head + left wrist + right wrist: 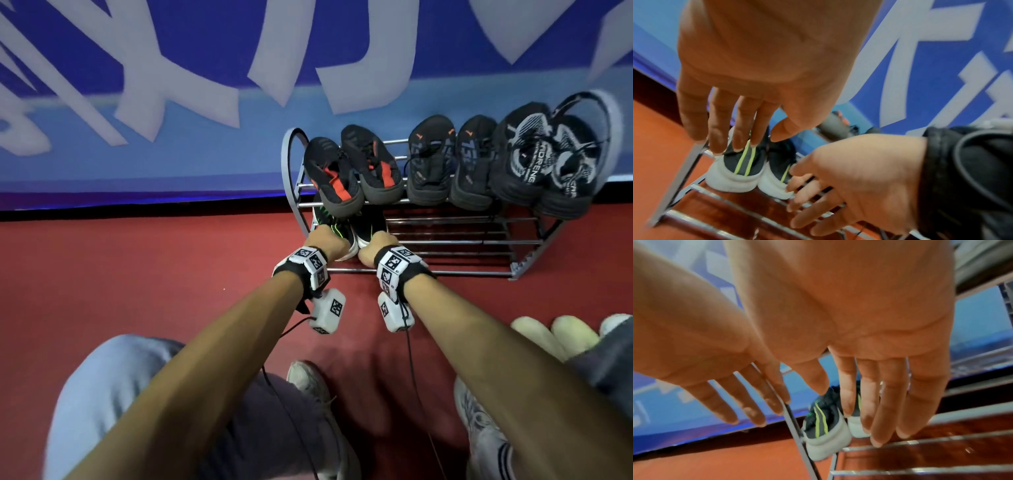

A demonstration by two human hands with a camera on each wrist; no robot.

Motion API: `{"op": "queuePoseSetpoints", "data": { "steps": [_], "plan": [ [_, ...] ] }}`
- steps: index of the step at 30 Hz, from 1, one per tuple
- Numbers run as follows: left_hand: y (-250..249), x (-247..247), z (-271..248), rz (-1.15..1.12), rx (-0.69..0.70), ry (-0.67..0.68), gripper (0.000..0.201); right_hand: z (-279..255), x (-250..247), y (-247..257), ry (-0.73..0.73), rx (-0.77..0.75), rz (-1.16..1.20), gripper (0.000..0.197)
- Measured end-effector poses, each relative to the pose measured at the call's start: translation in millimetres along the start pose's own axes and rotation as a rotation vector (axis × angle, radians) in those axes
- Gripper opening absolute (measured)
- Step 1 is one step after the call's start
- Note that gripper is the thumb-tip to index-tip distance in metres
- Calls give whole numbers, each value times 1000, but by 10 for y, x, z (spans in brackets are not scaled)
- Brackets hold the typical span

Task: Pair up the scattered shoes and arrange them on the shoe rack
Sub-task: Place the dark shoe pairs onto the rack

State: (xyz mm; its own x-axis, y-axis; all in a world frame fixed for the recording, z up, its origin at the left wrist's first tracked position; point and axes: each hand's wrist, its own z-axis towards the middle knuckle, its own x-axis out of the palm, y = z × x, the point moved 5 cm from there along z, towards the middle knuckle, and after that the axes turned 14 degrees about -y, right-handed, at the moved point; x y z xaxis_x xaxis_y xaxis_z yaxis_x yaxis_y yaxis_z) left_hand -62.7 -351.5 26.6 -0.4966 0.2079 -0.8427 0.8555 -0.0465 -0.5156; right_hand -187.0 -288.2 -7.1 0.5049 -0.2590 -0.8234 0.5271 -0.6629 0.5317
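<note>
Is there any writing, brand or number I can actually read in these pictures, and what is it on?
"ORENG": white letters, cut off, on the black-and-white shoes at the top shelf's right end.
"15": seemingly this, blurred, on the tongues of the middle black pair.
Big white characters on the blue banner: cropped, unreadable.
Square code tags on the wristbands: patterns, no words.

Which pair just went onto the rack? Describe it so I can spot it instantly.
Find the grey metal shoe rack against the blue wall, then drop to its lower shelf, left end. The dark pair there sits heels outward near both hands, and alone has white soles and lime-green stripes; the three upper pairs are black-soled.
</note>
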Motion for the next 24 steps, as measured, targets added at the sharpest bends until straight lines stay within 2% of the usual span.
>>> {"op": "queuePoseSetpoints", "data": {
  "steps": [3, 5, 9, 12, 16, 19, 24],
  "plan": [
    [-237, -421, -274, -128, 75, 6, 16, -270, -425, 222, -38, -57, 87, 33],
    [-400, -805, -514, -312, 79, -46, 20, -473, -844, 322, -120, -76, 209, 23],
    [-751, -1586, -1045, -773, 138, -297, 18, -913, -1716, 462, -341, -120, 654, 16],
    [-961, -1885, -1441, -1021, 205, -334, 22, -1230, -2191, 499, -350, -82, 982, 14],
    [-1181, -1730, -1731, -1114, 263, -175, 15, -1597, -2642, 304, -244, -32, 1082, 28],
    [-1420, -1468, -1787, -1063, 340, -50, 12, -1749, -2921, -39, -309, 7, 1027, 30],
    [-1716, -1049, -1851, -974, 392, 44, 10, -1745, -3289, -580, -410, 118, 938, 25]
  ]
}}
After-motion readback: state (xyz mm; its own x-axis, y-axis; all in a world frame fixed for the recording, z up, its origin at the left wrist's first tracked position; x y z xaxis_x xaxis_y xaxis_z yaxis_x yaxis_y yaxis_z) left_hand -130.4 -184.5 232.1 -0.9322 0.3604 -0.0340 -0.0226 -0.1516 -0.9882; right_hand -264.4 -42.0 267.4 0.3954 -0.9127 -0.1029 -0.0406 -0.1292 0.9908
